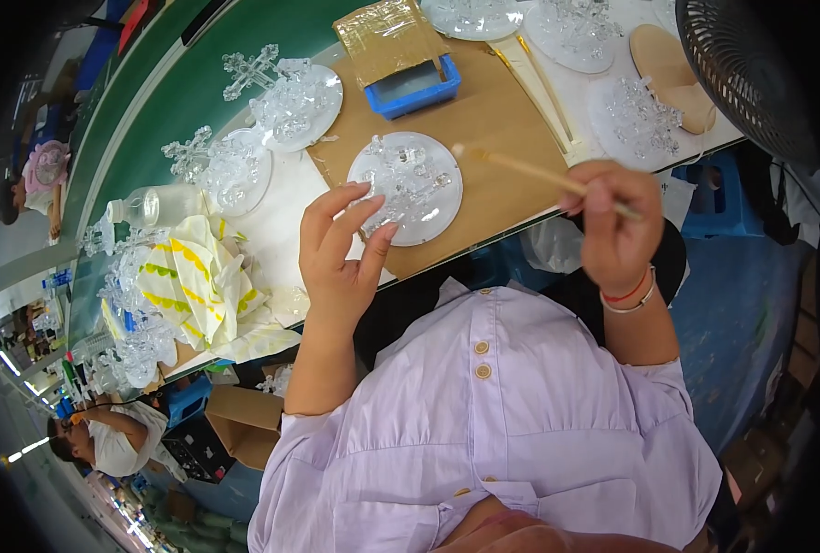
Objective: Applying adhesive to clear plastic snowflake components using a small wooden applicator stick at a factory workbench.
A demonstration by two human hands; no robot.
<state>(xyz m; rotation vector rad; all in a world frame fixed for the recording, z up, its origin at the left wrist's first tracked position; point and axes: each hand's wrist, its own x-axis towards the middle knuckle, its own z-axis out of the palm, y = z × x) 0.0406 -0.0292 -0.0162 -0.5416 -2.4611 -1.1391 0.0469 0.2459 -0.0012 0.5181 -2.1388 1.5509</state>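
- Lilac shirt (pixel 483 433) of the person fills the lower part of the head view, and both bare forearms rise from it toward the tabletop (pixel 290 198).
- Left hand (pixel 341 244) is spread and released, its fingertips resting at the near-left rim of a round clear disc (pixel 408 189) that carries small clear ornament pieces; the disc lies flat on a brown board (pixel 483 120), close to the tabletop's near edge.
- Right hand (pixel 617 226) is clenched around a thin wooden stick (pixel 520 167), whose tip points toward the disc from the right without clearly touching it.
- By its look, the disc is stiff, light, smooth and brittle, and the raised pieces seem likely to snap; the plain rim appears the safest place to take hold, with both sides supported.
- More such discs (pixel 294 109) and a blue tray (pixel 416 88) lie farther back.
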